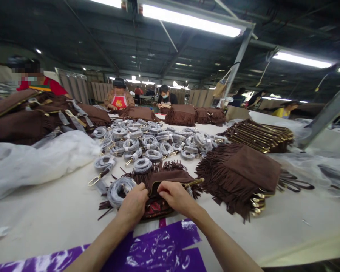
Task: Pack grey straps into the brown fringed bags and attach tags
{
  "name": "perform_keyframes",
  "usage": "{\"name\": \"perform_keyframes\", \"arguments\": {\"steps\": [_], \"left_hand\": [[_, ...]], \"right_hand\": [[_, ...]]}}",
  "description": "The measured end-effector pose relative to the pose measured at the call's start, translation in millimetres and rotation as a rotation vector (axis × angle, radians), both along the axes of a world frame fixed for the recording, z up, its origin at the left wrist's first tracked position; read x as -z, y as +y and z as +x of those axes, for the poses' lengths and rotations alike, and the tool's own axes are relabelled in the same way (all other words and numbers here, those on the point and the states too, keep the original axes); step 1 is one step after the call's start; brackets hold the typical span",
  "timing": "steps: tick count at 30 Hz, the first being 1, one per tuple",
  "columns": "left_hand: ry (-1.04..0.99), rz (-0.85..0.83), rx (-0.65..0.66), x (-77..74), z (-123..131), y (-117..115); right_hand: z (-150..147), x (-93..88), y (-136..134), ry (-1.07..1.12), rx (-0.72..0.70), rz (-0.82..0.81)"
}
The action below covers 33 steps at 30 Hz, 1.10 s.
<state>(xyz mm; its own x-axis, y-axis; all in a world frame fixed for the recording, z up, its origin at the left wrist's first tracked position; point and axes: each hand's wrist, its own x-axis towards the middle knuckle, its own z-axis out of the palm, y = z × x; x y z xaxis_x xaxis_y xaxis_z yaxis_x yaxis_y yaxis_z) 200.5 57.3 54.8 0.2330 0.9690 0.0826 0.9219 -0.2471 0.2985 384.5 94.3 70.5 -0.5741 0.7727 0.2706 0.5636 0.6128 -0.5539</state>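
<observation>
A dark brown fringed bag [170, 176] lies in front of me, its gold zipper open and a red patterned lining [154, 207] showing inside. At its left edge my left hand [133, 204] is closed on the rim of the opening. My right hand [178, 195] bends over the opening from the right, its fingers curled against the bag's edge; the fingertips are partly hidden. Beside my left hand sits a coiled strap [113, 193] wrapped in clear plastic. Purple plastic sheeting [158, 249] lies nearer me, below the bag.
Many plastic-wrapped strap coils [150, 141] cover the table behind the bag. Stacked fringed bags [248, 164] stand at right, more zippered bags [257, 134] behind them. White wrapping [39, 158] and a brown bag pile [25, 121] are at left. Co-workers [119, 99] sit across the table.
</observation>
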Motion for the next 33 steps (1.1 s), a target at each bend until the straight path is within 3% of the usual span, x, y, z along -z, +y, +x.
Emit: {"name": "perform_keyframes", "arguments": {"steps": [6,15,18,22,24,29,33], "left_hand": [[-0.041,-0.013,0.003,-1.6,-4,6],[-0.119,0.019,0.016,-1.6,-8,6],[-0.25,0.041,0.061,-5.4,-15,3],[-0.628,-0.061,0.077,-8.8,-29,-1],[-0.831,-0.123,0.031,-7.5,-33,-1],[-1.102,-0.13,-0.11,-2.1,-30,-3],[-1.146,-0.146,-0.095,-2.0,-26,-6]], "right_hand": [[1,11.9,-17,-0.146,-0.096,0.015],[-24,20.7,-29,-0.303,0.061,0.061],[-16,14.8,-34,-0.233,0.021,0.126],[-5,6.5,-41,0.069,-0.046,0.094],[-10,9.1,-41,0.246,-0.033,-0.04],[-42,28.3,-33,0.741,0.105,-0.678],[-54,32.3,-25,0.919,0.159,-0.728]]}}
